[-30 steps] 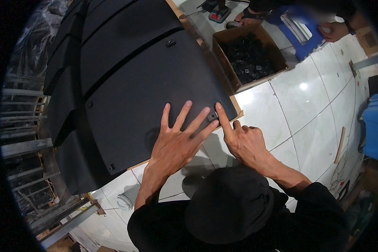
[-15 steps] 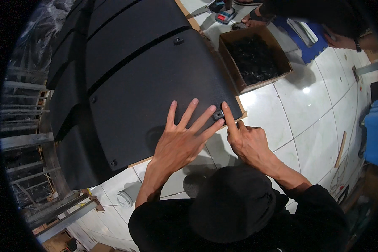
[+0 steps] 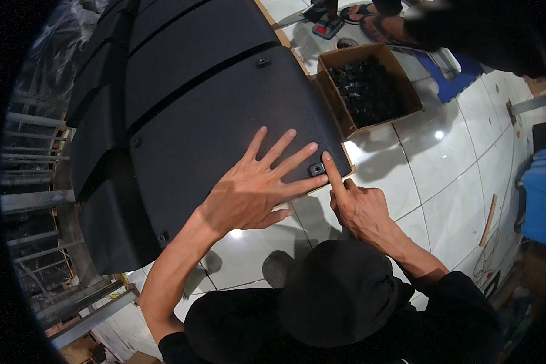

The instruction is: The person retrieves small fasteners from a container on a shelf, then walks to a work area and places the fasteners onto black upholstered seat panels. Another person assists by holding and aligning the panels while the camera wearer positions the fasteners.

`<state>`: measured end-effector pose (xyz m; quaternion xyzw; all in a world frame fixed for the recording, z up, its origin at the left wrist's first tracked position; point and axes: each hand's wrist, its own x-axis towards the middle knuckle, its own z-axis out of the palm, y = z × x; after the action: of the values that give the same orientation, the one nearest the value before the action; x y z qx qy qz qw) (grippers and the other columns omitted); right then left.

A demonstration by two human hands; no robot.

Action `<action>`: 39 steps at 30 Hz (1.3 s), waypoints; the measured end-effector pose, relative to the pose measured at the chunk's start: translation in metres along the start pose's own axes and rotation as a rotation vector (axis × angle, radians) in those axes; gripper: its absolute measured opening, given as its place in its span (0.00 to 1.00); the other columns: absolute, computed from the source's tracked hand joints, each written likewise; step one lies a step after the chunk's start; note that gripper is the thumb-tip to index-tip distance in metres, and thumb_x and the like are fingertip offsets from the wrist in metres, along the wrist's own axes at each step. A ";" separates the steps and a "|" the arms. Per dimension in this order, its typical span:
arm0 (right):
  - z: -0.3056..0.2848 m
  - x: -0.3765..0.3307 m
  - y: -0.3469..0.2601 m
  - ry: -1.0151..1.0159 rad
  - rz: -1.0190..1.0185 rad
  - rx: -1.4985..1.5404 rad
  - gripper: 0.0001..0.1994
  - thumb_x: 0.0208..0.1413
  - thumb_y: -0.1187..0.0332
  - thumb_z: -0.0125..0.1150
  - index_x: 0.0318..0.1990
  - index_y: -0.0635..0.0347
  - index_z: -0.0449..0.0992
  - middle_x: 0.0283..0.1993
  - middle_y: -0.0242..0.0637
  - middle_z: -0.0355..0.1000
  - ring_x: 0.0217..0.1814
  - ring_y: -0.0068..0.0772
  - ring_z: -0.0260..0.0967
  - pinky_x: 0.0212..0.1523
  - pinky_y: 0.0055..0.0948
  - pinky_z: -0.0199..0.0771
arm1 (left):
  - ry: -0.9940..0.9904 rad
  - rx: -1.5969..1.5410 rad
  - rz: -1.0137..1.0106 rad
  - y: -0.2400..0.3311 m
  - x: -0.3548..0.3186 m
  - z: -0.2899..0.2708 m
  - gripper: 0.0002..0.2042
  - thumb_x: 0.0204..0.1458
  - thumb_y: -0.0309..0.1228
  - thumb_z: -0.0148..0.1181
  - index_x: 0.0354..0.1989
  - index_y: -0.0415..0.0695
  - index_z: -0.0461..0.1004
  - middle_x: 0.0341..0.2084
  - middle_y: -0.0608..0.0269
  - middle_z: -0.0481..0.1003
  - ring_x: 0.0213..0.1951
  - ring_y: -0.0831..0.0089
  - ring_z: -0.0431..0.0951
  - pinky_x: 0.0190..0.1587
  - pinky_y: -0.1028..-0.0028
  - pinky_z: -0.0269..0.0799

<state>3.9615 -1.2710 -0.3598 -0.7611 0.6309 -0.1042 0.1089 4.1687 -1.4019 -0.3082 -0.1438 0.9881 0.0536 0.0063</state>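
Observation:
A large black molded panel [image 3: 194, 121] with a ribbed, stepped left side lies before me. Close to its near right corner sits a small black clip [image 3: 317, 169] with a hole in it. My left hand [image 3: 242, 191] is open, fingers spread across the panel beside the clip. Its index fingertip reaches the clip's near edge, and its thumb sticks out past the panel's edge. My right hand [image 3: 364, 209] points with a straight index finger, the tip at the clip's right side; its other fingers are curled, with nothing visible in them. Similar clips [image 3: 262, 62] sit elsewhere on the panel.
Right of the panel stands an open cardboard box [image 3: 376, 124] holding many black clips. Beyond it are a cordless tool [image 3: 327, 27], a blue step stool [image 3: 452, 88] and another person's sandalled feet [image 3: 388, 27]. Metal racks [image 3: 36, 203] line the left; a blue bin [image 3: 541, 197] stands right.
My left forearm has swung out to the left, and the left thumb now shows. My right hand stays nearly in place. The other person's hands have left the view; their feet now show.

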 end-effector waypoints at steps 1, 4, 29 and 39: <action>0.001 -0.001 0.000 -0.013 0.011 0.008 0.44 0.49 0.73 0.58 0.74 0.66 0.43 0.33 0.63 0.77 0.19 0.40 0.77 0.15 0.32 0.71 | 0.001 0.008 0.003 0.000 0.001 0.000 0.40 0.39 0.55 0.71 0.66 0.84 0.59 0.69 0.68 0.59 0.70 0.54 0.56 0.74 0.50 0.46; 0.004 -0.001 0.000 -0.020 0.025 0.031 0.43 0.51 0.73 0.58 0.74 0.65 0.42 0.34 0.64 0.77 0.20 0.41 0.77 0.15 0.32 0.71 | 0.005 0.032 0.010 0.002 0.001 -0.001 0.40 0.41 0.56 0.69 0.66 0.85 0.58 0.69 0.68 0.59 0.70 0.54 0.57 0.74 0.50 0.47; 0.020 -0.001 0.001 0.100 0.059 -0.004 0.43 0.53 0.70 0.56 0.75 0.60 0.39 0.27 0.53 0.76 0.20 0.45 0.75 0.18 0.39 0.73 | -0.071 0.009 -0.034 0.005 -0.006 0.005 0.36 0.52 0.53 0.61 0.69 0.82 0.53 0.74 0.52 0.39 0.73 0.42 0.38 0.72 0.38 0.33; 0.041 0.005 0.002 0.046 0.152 -0.053 0.41 0.59 0.68 0.52 0.75 0.51 0.34 0.38 0.57 0.75 0.32 0.55 0.76 0.30 0.45 0.76 | -0.179 0.108 -0.008 0.004 -0.007 -0.006 0.43 0.48 0.48 0.67 0.72 0.79 0.48 0.73 0.48 0.42 0.73 0.40 0.41 0.70 0.38 0.38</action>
<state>3.9728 -1.2753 -0.3993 -0.7112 0.6916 -0.0963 0.0819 4.1741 -1.3963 -0.3018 -0.1419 0.9845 0.0126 0.1026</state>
